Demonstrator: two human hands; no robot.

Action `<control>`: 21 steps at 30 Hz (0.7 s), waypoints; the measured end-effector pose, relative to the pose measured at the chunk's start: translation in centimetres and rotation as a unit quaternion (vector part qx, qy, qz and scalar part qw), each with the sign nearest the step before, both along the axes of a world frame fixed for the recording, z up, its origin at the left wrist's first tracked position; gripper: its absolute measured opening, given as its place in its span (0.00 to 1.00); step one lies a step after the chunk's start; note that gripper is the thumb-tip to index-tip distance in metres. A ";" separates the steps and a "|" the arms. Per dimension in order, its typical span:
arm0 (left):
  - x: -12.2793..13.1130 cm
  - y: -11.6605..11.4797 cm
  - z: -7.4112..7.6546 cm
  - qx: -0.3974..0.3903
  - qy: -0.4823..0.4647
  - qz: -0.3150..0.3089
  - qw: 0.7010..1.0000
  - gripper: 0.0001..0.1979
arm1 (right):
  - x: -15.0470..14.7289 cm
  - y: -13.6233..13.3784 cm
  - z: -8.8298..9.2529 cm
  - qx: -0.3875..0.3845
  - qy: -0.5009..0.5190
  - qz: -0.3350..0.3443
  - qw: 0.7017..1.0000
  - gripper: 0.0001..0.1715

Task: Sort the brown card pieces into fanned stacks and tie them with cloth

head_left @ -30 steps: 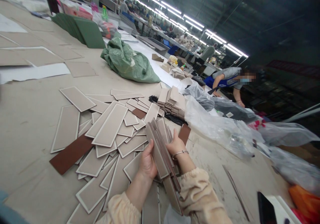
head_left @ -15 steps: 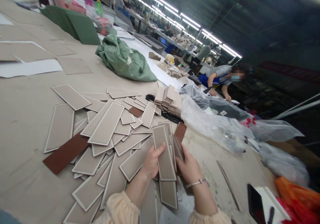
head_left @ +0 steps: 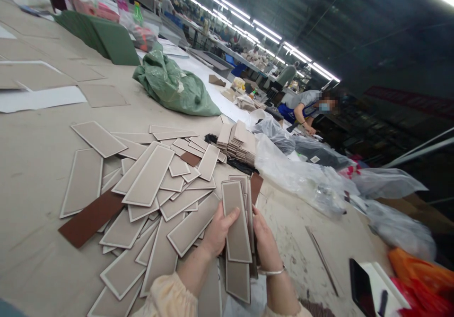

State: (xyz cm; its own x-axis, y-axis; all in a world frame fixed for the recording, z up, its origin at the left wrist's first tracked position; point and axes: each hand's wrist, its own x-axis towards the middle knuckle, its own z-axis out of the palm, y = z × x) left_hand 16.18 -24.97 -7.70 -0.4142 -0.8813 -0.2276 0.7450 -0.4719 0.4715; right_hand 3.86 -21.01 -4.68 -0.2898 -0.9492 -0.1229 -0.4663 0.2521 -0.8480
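Between my two hands is a small stack of beige rectangular panels (head_left: 237, 222) with pale borders, standing tilted. My left hand (head_left: 217, 232) is closed round the stack's left side, thumb across the front panel. My right hand (head_left: 266, 241) presses along the right edge, its fingers partly hidden behind the panels. A brown panel end (head_left: 256, 187) sticks out at the stack's upper right. Left of my hands spreads a loose heap of similar panels (head_left: 149, 175), with a brown strip (head_left: 90, 218) among them.
Behind the heap stand stacked beige pieces (head_left: 237, 142) and a green plastic bag (head_left: 173, 83). Clear plastic sheeting (head_left: 301, 175) runs along the right. A phone (head_left: 362, 286) and a thin metal strip (head_left: 322, 260) lie at lower right. A co-worker (head_left: 301, 107) bends over the far side.
My right hand has closed in against the stack's right edge, bringing the panels at that side together. The front panel has shifted slightly right and down.
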 end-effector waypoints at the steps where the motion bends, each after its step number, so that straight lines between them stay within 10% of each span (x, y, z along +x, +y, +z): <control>1: 0.0 0.1 0.0 -0.003 -0.005 -0.015 1.000 0.36 | 0.5 0.1 0.2 0.001 0.009 0.003 1.000 0.41; 5: 0.2 0.5 -0.2 -0.046 0.028 -0.057 0.997 0.37 | 1.8 0.3 1.1 -0.013 0.054 -0.029 0.998 0.61; 16: 0.5 0.6 -0.2 -0.276 0.010 -0.089 0.957 0.48 | -2.9 6.9 0.5 -0.161 0.130 -0.205 0.957 0.27; 21: -0.1 1.8 -0.6 -0.348 -0.100 -0.137 0.922 0.48 | -1.4 6.7 -0.4 -0.171 0.122 -0.169 0.963 0.33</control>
